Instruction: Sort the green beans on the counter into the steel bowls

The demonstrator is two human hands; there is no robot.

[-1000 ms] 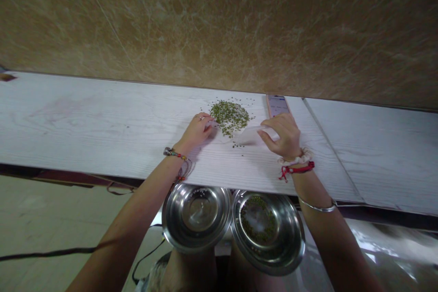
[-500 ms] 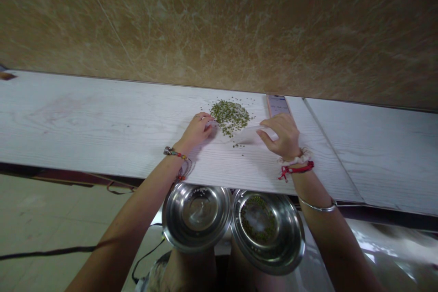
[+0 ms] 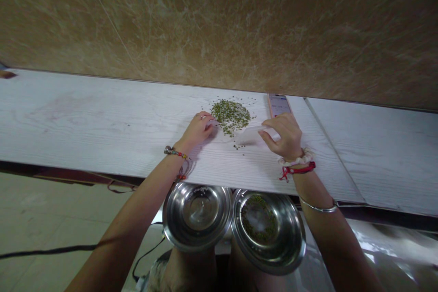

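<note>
A pile of small green beans [image 3: 230,114], like mung beans, is spread on the white wood-grain tabletop [image 3: 102,123]. At its left edge rests my left hand [image 3: 198,128], fingers loosely bent and thumb apart; I see nothing held in it. My right hand [image 3: 283,136] grips a translucent white plastic sheet [image 3: 252,135] between thumb and fingers. That sheet slants down to the table just right of the pile, beside a few stray beans [image 3: 238,146].
Two steel bowls sit on my lap below the table edge. The left bowl [image 3: 173,219] looks wet inside; the right bowl [image 3: 289,223] has green beans around its bottom. A phone [image 3: 278,104] with a lit screen lies behind my right hand, near the brown marbled wall [image 3: 219,27].
Hardly anything differs. The whole view has shifted very slightly; both hands keep their places by the pile, and the plastic sheet stays in my right hand.
</note>
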